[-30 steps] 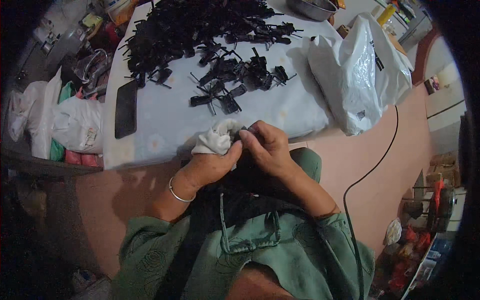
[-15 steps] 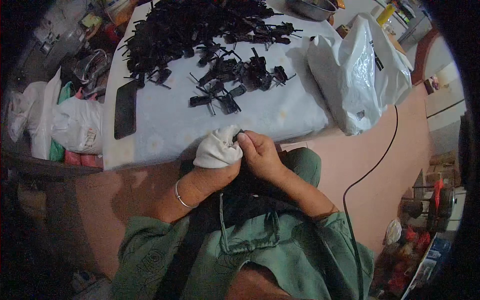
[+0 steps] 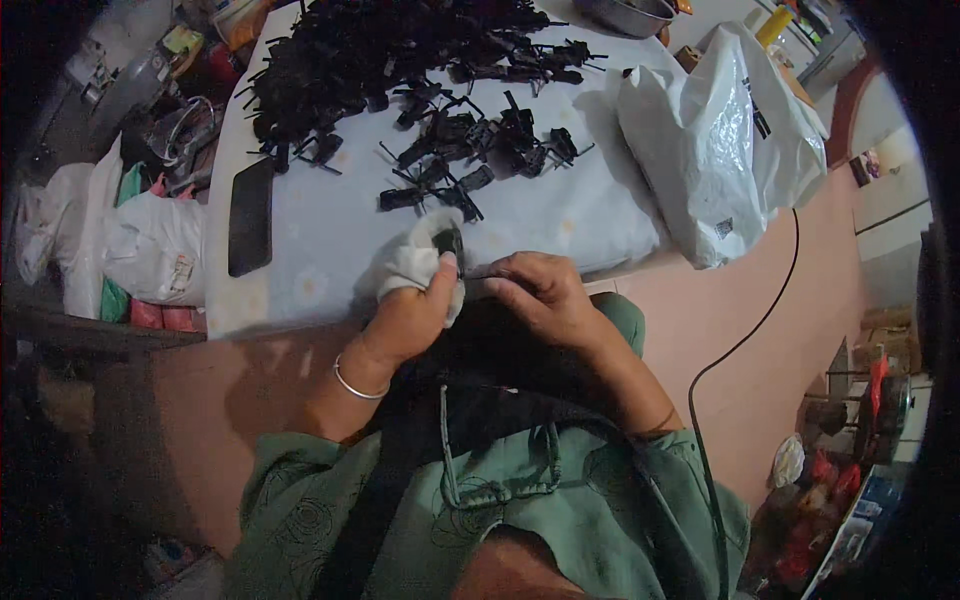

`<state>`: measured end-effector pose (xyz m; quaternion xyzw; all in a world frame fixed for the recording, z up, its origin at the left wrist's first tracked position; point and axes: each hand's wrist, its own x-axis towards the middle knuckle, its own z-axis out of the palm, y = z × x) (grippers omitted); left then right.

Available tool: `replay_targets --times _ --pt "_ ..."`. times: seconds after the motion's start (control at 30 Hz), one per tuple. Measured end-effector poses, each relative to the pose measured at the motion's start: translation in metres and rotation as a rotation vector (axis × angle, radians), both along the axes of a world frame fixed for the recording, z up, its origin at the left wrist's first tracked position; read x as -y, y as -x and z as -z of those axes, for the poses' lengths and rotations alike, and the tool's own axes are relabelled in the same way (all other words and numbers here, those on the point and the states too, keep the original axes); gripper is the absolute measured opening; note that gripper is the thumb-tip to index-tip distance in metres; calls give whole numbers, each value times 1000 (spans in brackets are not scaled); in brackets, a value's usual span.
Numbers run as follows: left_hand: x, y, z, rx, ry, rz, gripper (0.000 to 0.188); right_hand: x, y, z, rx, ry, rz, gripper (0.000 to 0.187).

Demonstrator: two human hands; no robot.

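Note:
My left hand is closed round a bunched white cloth and a black plastic part lying in it, the thumb pressing on the part. Close by on the right, my right hand is closed, thumb and fingers pinching a thin dark strip that reaches toward the black part. Whether strip and part are joined is too small to tell. Beyond my hands, several similar black parts with thin prongs lie loosely on the table. A large heap of them covers the far left.
The table has a pale flowered cover. A black phone-like slab lies at its left edge. At right stands a white plastic bag, and a metal bowl is behind. A black cable hangs at right; stuffed bags sit left.
The cloth has opened and shows the black part. My left hand has turned upward, and my right hand has moved slightly right, apart from the cloth, with the strip now visible.

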<state>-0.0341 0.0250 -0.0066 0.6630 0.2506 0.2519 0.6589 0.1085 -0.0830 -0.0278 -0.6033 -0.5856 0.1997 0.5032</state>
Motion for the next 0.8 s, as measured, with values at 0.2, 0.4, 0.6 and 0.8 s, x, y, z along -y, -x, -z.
replay_targets --times 0.2,0.4,0.6,0.8 --pt "0 1 3 -32 -182 156 31 -4 6 -5 -316 141 -57 13" --pt "6 5 4 -93 4 192 31 -4 15 -5 -468 201 -42 17" --pt "4 0 5 -65 -352 160 22 -7 17 -14 -21 96 -20 26" --pt "13 0 12 90 -835 48 19 -10 28 -8 -192 88 -28 28"
